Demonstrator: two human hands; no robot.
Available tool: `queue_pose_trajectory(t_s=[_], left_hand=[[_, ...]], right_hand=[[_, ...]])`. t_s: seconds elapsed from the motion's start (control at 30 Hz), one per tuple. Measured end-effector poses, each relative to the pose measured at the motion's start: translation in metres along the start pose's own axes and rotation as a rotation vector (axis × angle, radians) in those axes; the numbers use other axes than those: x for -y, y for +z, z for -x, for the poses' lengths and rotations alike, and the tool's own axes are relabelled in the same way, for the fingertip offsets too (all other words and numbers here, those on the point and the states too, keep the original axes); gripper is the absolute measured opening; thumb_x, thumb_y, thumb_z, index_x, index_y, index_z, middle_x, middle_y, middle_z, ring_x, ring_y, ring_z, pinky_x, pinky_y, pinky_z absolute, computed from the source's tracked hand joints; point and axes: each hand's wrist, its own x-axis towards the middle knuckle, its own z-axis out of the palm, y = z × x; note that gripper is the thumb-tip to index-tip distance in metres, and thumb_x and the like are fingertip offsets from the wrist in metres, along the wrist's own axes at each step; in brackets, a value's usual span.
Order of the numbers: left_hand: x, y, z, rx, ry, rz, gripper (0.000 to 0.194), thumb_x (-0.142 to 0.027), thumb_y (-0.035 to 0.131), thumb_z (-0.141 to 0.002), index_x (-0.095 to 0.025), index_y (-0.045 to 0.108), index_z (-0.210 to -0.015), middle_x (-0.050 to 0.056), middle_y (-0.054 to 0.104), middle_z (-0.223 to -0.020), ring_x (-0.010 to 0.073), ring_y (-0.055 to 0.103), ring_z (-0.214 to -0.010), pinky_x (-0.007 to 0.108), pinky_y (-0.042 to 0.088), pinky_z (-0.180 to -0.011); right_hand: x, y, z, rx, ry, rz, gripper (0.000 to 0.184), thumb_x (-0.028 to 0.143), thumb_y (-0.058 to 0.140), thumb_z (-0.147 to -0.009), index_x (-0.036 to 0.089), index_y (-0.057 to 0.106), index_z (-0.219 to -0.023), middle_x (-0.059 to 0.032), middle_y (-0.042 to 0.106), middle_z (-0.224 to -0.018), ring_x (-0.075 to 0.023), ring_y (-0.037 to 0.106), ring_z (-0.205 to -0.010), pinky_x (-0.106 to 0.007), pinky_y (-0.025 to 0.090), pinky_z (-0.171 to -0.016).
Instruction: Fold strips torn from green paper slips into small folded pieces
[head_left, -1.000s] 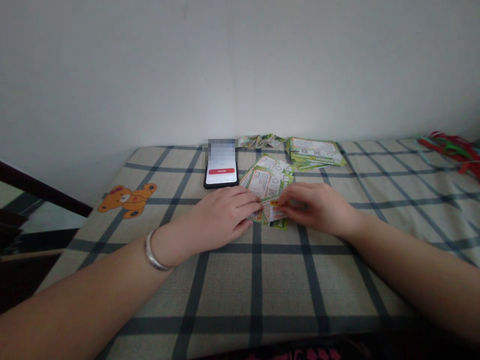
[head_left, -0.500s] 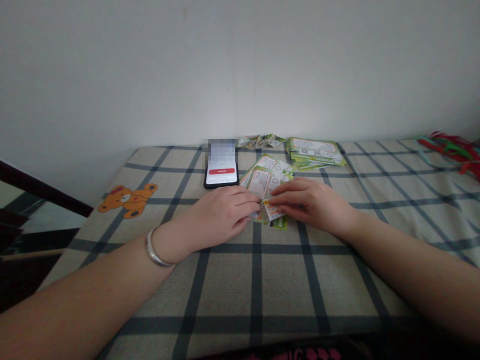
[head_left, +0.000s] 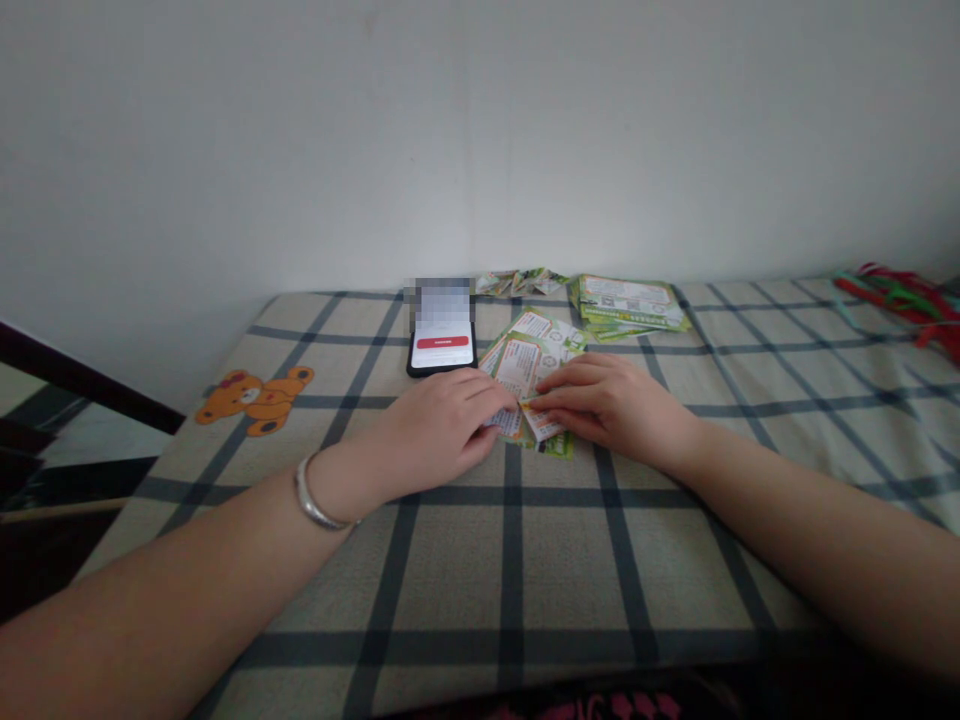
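A small folded piece of printed paper point(head_left: 541, 424) lies on top of green-and-white printed leaflets point(head_left: 523, 362) in the middle of the table. From the left, my left hand point(head_left: 454, 420), with a silver bangle at its wrist, has its fingers bent together at the paper's edge. My right hand point(head_left: 619, 408) comes in from the other side, its fingers together and pressing the folded paper. My fingers hide parts of the paper, and both hands rest low, close to the tabletop.
Beyond my left hand lies a phone point(head_left: 442, 345) with a lit screen. Against the wall sit crumpled or folded leaflets point(head_left: 523, 281) and a leaflet stack point(head_left: 630, 303). Red and green strips point(head_left: 911, 300) lie far right. An orange bear picture point(head_left: 256, 402) marks the checked tablecloth point(head_left: 450, 590).
Both hands stay at the folded paper with only slight finger shifts. My left fingertips have drawn in a little, and the right fingers have moved slightly left.
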Motion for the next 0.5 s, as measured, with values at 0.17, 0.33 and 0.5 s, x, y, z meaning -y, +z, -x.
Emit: queue_pose_trajectory(t_s=[0.17, 0.33, 0.5], left_hand=[[-0.002, 0.003, 0.001, -0.014, -0.038, -0.026, 0.035, -0.019, 0.050, -0.089, -0.013, 0.055, -0.123, 0.011, 0.061, -0.118, 0.0236, 0.056, -0.112, 0.043, 0.047, -0.098], [-0.007, 0.004, 0.002, 0.000, -0.077, -0.025, 0.038, -0.027, 0.055, -0.089, -0.014, 0.056, -0.124, 0.011, 0.057, -0.126, 0.0254, 0.051, -0.118, 0.046, 0.044, -0.102], [-0.013, 0.009, 0.002, -0.021, -0.184, 0.101, 0.041, -0.031, 0.055, -0.088, -0.013, 0.054, -0.126, 0.013, 0.052, -0.130, 0.0269, 0.045, -0.124, 0.048, 0.041, -0.106]], right_hand=[[0.000, 0.000, -0.001, -0.008, -0.005, 0.011, 0.023, 0.030, 0.054, -0.093, 0.023, 0.072, -0.107, -0.0054, 0.071, -0.108, -0.0201, 0.061, -0.095, -0.035, 0.044, -0.085], [-0.001, 0.001, -0.001, -0.004, -0.004, 0.026, 0.023, 0.029, 0.055, -0.093, 0.022, 0.072, -0.106, -0.0057, 0.071, -0.108, -0.0207, 0.061, -0.095, -0.035, 0.044, -0.084], [-0.002, 0.002, -0.002, -0.009, 0.002, 0.030, 0.023, 0.030, 0.056, -0.092, 0.023, 0.072, -0.107, -0.0048, 0.070, -0.109, -0.0210, 0.061, -0.095, -0.036, 0.044, -0.084]])
